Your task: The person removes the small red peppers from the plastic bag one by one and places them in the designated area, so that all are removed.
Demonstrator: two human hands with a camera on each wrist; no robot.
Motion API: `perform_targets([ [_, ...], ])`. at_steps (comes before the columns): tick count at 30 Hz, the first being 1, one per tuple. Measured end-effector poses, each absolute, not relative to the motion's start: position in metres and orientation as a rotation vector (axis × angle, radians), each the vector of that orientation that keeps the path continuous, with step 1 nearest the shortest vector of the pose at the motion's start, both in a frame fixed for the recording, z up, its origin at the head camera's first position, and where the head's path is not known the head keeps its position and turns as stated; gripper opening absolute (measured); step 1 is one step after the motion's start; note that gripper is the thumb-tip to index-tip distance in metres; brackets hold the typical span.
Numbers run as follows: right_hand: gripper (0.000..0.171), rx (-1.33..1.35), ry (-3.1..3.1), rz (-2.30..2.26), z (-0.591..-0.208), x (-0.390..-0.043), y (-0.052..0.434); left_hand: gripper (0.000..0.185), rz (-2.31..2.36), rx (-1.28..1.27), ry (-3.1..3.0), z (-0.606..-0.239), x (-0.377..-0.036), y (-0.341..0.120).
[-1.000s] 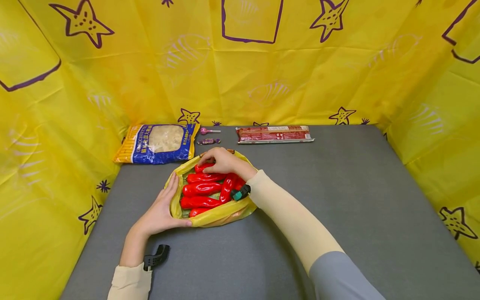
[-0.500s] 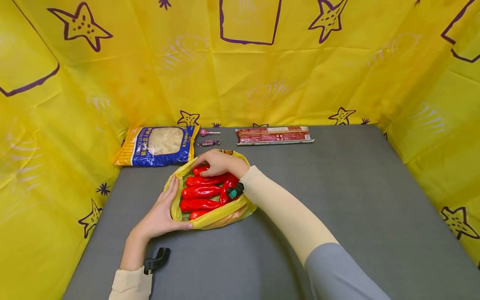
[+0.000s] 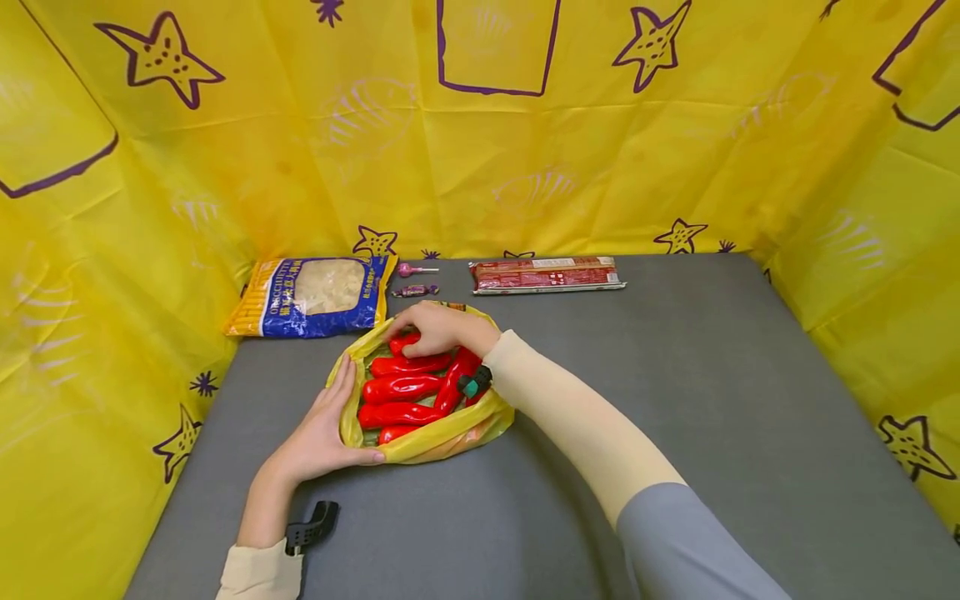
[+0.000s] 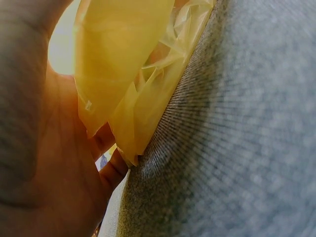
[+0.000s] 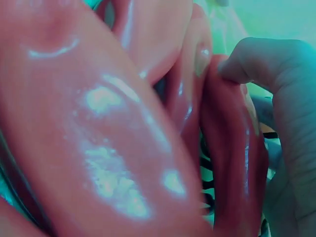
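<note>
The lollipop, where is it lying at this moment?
In the head view the lollipop lies at the table's far edge, left of centre, between the blue snack bag and the red packet, just behind a small wrapped candy.

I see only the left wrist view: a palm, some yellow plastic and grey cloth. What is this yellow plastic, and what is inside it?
Observer: It is a yellow bag lying open on the grey table. Inside lie several glossy red peppers.
Operator: Where is the other hand?
Observer: The right hand reaches into the far end of the bag, its fingers curled on the farthest red pepper.
Operator: How does my left hand hold the bag?
Observer: The left hand rests flat against the bag's left side, fingers straight, thumb along the near edge.
Operator: Anything else on the table?
Observer: Behind the bag lie a blue and yellow packet, a lollipop and a long red packet.
</note>
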State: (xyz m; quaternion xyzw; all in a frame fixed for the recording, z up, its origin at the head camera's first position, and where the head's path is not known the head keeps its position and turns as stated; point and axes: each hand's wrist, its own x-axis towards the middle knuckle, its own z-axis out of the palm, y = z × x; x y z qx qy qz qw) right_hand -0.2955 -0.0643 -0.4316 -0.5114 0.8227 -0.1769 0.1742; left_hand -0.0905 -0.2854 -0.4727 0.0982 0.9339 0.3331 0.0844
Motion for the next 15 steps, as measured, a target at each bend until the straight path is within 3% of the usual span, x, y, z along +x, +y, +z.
perform_targets([
  [15, 0.042, -1.423, 2.341, -0.517, -0.425, -0.289, -0.05, 0.147, 0.98, 0.251, 2.776, -0.474, -0.089, -0.286],
])
